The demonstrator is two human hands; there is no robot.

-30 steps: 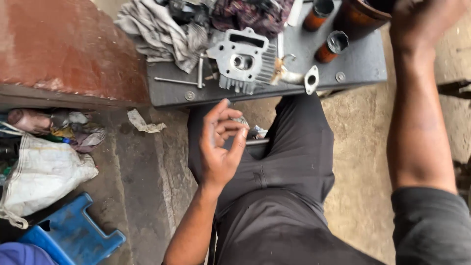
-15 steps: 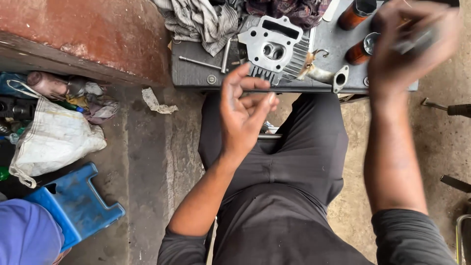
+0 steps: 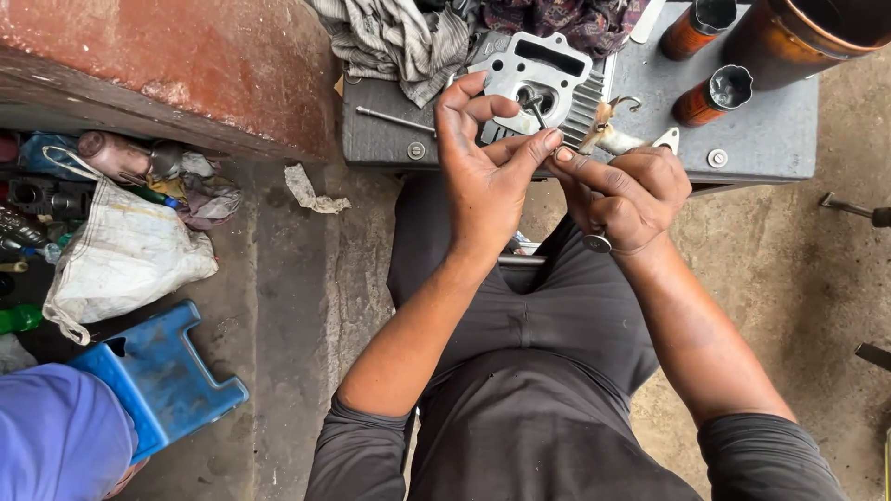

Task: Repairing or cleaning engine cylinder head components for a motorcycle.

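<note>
My right hand (image 3: 626, 190) is closed in a fist around a metal valve, whose round head (image 3: 597, 243) sticks out below the fist. My left hand (image 3: 483, 176) is raised beside it with fingers spread, its thumb tip meeting my right index fingertip; anything between them is too small to see. Both hands hover over my lap, just in front of a grey finned cylinder head (image 3: 548, 65) lying on a grey metal bench (image 3: 761, 139).
On the bench lie a striped rag (image 3: 399, 37), a thin metal rod (image 3: 394, 119), a small hooked metal piece (image 3: 613, 134) and orange-brown tubes (image 3: 710, 93). Left on the concrete floor are a blue stool (image 3: 158, 371), a white bag (image 3: 121, 255) and clutter. Someone's purple sleeve (image 3: 56, 436) shows bottom left.
My right hand came down from the bench's far right to meet my left hand in front of the cylinder head. The left hand rose from my lap toward it.
</note>
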